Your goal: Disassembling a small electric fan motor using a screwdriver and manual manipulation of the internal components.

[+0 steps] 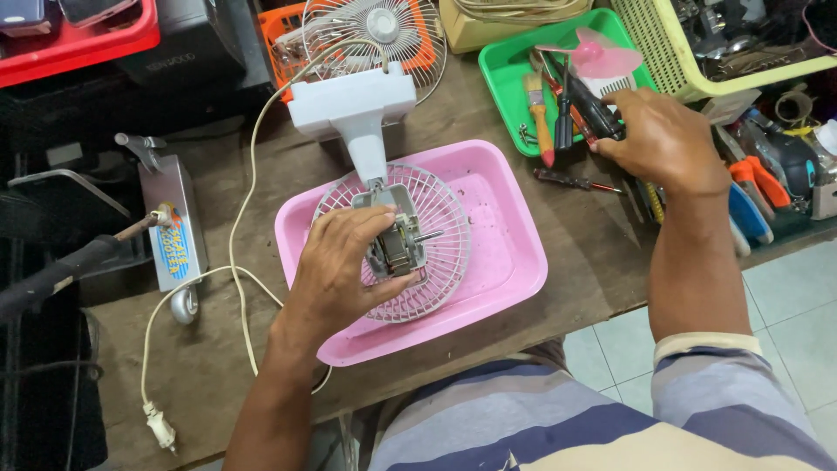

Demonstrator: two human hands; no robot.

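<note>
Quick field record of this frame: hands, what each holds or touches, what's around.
left hand: grips the bare fan motor, which sits on a white wire guard
right hand: in the green tray, on a dark tool handle
under the fan: pink tray on the wooden bench
fan base: white, upright behind the pink tray
cord: white, trails to a loose plug
green tray also holds: paintbrush, pink fan blade
</note>
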